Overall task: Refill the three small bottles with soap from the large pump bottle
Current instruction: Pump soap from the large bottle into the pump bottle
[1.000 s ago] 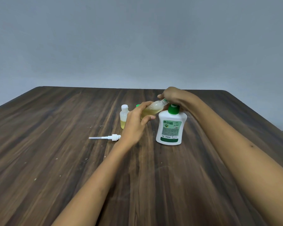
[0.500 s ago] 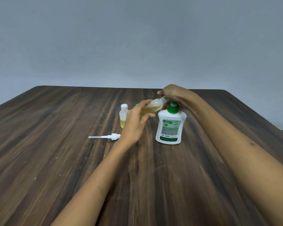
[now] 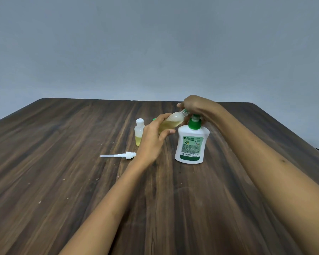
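The large white pump bottle [image 3: 191, 144] with a green collar and label stands upright right of centre on the table. My right hand [image 3: 195, 105] lies closed over its pump head. My left hand [image 3: 153, 137] holds a small clear bottle [image 3: 173, 120] of yellow soap, tilted, its open neck up against the pump's spout under my right hand. Behind my left hand stands a second small bottle [image 3: 138, 132] with a white cap, yellow soap in its lower part. A green bit [image 3: 154, 119] peeks out behind my left fingers; I cannot tell what it is.
A loose white spray pump with its dip tube [image 3: 121, 155] lies flat on the dark wooden table [image 3: 63, 181], just left of my left wrist. Small crumbs dot the table. A plain grey wall stands behind the far edge.
Both hands, the tilted small bottle and the pump bottle stay where they were. The view has shifted very slightly.
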